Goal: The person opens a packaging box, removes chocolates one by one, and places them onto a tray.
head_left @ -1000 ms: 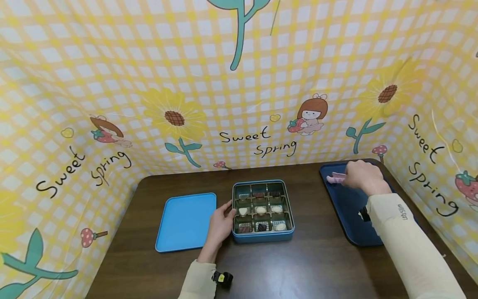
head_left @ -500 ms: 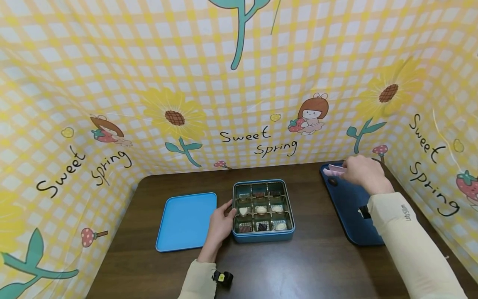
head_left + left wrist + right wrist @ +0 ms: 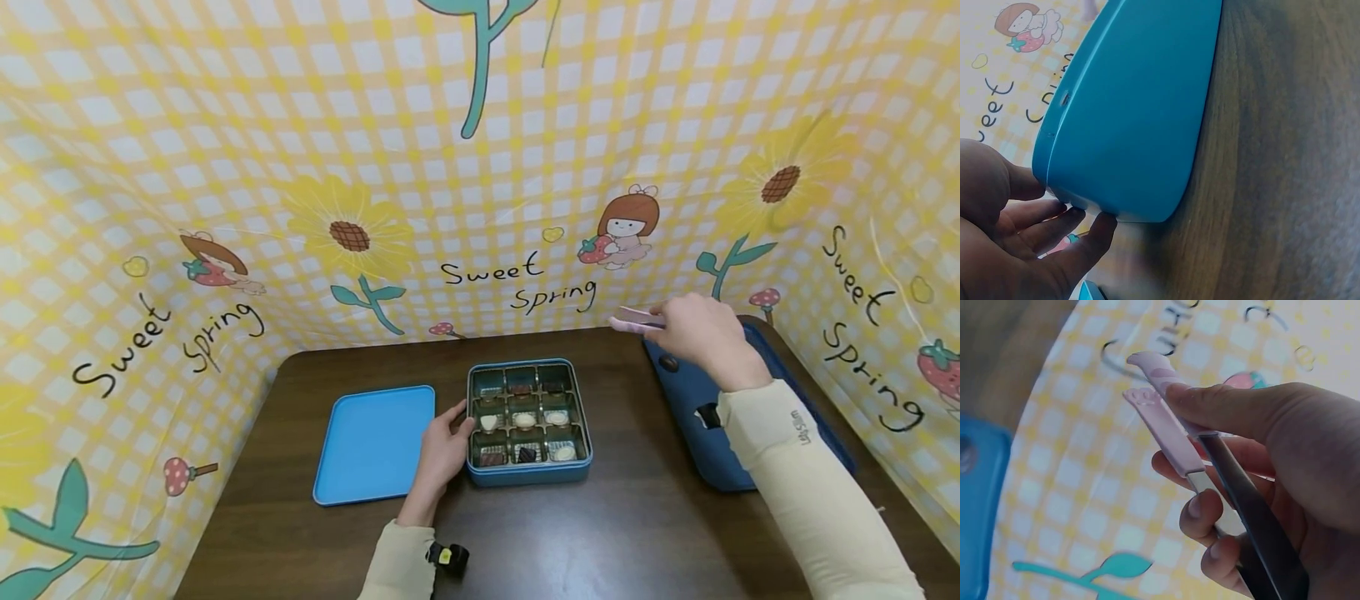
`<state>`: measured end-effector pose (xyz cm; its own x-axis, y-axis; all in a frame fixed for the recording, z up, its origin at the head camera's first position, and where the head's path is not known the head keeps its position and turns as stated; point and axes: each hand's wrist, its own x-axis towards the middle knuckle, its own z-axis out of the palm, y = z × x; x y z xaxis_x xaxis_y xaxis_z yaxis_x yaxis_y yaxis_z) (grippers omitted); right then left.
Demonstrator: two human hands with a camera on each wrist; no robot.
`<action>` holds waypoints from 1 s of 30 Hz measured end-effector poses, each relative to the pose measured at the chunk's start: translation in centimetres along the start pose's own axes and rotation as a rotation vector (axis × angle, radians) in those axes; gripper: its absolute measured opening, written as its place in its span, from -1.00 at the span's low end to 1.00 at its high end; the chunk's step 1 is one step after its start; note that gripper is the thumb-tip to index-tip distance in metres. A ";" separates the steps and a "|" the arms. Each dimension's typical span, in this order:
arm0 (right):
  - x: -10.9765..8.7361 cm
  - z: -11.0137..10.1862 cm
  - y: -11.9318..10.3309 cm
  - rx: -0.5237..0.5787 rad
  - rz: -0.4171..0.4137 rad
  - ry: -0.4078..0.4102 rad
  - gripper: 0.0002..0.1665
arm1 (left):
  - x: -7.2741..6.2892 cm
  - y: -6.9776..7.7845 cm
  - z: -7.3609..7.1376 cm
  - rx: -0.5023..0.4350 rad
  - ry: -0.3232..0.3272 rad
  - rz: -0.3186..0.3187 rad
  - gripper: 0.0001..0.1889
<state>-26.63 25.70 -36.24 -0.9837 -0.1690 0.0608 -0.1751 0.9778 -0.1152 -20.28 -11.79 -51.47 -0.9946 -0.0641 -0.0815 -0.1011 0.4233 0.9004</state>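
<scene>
In the head view my right hand (image 3: 701, 333) grips small tongs (image 3: 636, 322), raised over the far left corner of the dark blue tray (image 3: 716, 454). Thumb and fingers wrap the metal arms of the tongs in the right wrist view; the pink paw-shaped tips (image 3: 1166, 434) stand apart with nothing between them. A round dark chocolate (image 3: 668, 362) lies on the tray. My left hand (image 3: 444, 446) touches the left side of the blue box (image 3: 528, 477) with its fingertips (image 3: 1107, 222). Inside the box, several chocolates (image 3: 523, 421), white and dark, sit in a grid of compartments.
A light blue lid (image 3: 375, 446) lies flat on the brown table (image 3: 622, 533), left of my left hand. Checked yellow cloth (image 3: 420, 192) hangs along the back and both sides of the table.
My right hand with the tongs has risen and moved left from over the tray. The dark chocolate, hidden one second ago, now shows on the tray. My left hand stays at the box.
</scene>
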 end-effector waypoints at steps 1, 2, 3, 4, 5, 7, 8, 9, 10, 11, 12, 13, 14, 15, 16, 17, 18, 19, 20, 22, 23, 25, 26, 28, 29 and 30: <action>0.1 -0.1 -0.5 0.003 -0.009 0.007 -0.49 | 0.0 0.0 0.0 0.000 0.001 0.003 -0.53; 0.2 -0.1 -1.0 0.006 -0.017 0.011 -0.49 | 0.0 0.0 0.0 -0.002 0.002 0.002 -0.53; 0.4 -0.1 -1.5 0.005 -0.027 0.017 -0.50 | 0.0 0.0 0.0 -0.001 0.003 0.005 -0.53; 0.5 -0.1 -1.9 0.007 -0.037 0.023 -0.50 | 0.1 0.0 0.0 -0.002 0.003 0.005 -0.53; 0.6 -0.1 -2.4 0.009 -0.046 0.024 -0.50 | 0.1 0.0 0.0 -0.001 0.002 0.007 -0.53; 0.8 0.0 -3.3 0.007 -0.071 0.039 -0.51 | 0.1 0.0 0.0 -0.006 0.000 0.005 -0.53; 1.0 0.1 -3.7 0.007 -0.084 0.047 -0.51 | 0.1 0.0 0.0 -0.008 0.000 0.003 -0.53; 1.1 0.2 -4.1 0.008 -0.097 0.057 -0.52 | 0.1 -0.1 0.1 -0.009 0.001 0.007 -0.53; 1.2 0.3 -4.5 0.016 -0.108 0.063 -0.53 | 0.1 -0.1 0.1 -0.015 0.000 0.004 -0.53; 1.3 0.3 -4.9 0.020 -0.119 0.071 -0.54 | 0.1 -0.1 0.1 -0.017 0.000 0.006 -0.53; 1.3 0.4 -5.3 0.028 -0.130 0.075 -0.54 | 0.1 -0.1 0.1 -0.019 0.000 0.006 -0.53; 1.4 0.5 -5.7 0.033 -0.138 0.077 -0.55 | 0.1 -0.1 0.1 -0.019 0.000 0.011 -0.53; 1.5 0.6 -6.1 0.042 -0.146 0.075 -0.54 | 0.1 -0.2 0.1 -0.019 0.001 0.012 -0.54; 1.5 0.6 -6.5 0.048 -0.155 0.074 -0.54 | 0.1 -0.2 0.1 -0.019 0.001 0.012 -0.54; 1.6 0.7 -6.9 0.054 -0.160 0.069 -0.53 | 0.1 -0.2 0.1 -0.019 0.001 0.011 -0.54; 1.6 0.7 -7.2 0.057 -0.165 0.066 -0.53 | 0.1 -0.2 0.1 -0.018 0.002 0.011 -0.54; 1.6 0.7 -7.6 0.059 -0.170 0.061 -0.52 | 0.1 -0.2 0.1 -0.017 0.002 0.012 -0.54; 1.6 0.8 -7.9 0.057 -0.173 0.058 -0.52 | 0.1 -0.2 0.1 -0.017 0.001 0.011 -0.54; 1.6 0.8 -8.2 0.057 -0.177 0.053 -0.51 | 0.1 -0.2 0.1 -0.018 0.001 0.007 -0.54; 1.6 0.8 -8.9 0.058 -0.181 0.044 -0.50 | 0.1 -0.2 0.1 -0.020 0.001 0.008 -0.53; 1.6 0.8 -9.2 0.054 -0.189 0.038 -0.51 | 0.1 -0.1 0.1 -0.019 0.001 0.010 -0.53; 1.5 1.0 -9.7 0.057 -0.207 0.017 -0.51 | 0.1 -0.1 0.0 -0.021 0.000 0.008 -0.53; 1.5 1.1 -10.0 0.058 -0.220 0.006 -0.52 | 0.1 0.0 0.0 -0.021 0.000 0.008 -0.53; 1.4 1.4 -10.4 0.052 -0.250 -0.014 -0.54 | 0.1 -0.1 0.0 -0.022 -0.001 0.008 -0.53; 1.4 1.6 -10.6 0.048 -0.263 -0.024 -0.55 | 0.1 -0.1 0.0 -0.022 0.000 0.004 -0.53; 1.3 1.8 -10.8 0.044 -0.271 -0.033 -0.56 | 0.1 -0.1 0.1 -0.024 0.002 -0.002 -0.53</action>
<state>-26.13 14.66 -36.69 -0.9015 -0.4281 0.0631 -0.4327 0.8903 -0.1421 -20.39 -11.78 -51.58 -0.9943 -0.0666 -0.0831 -0.1029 0.4014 0.9101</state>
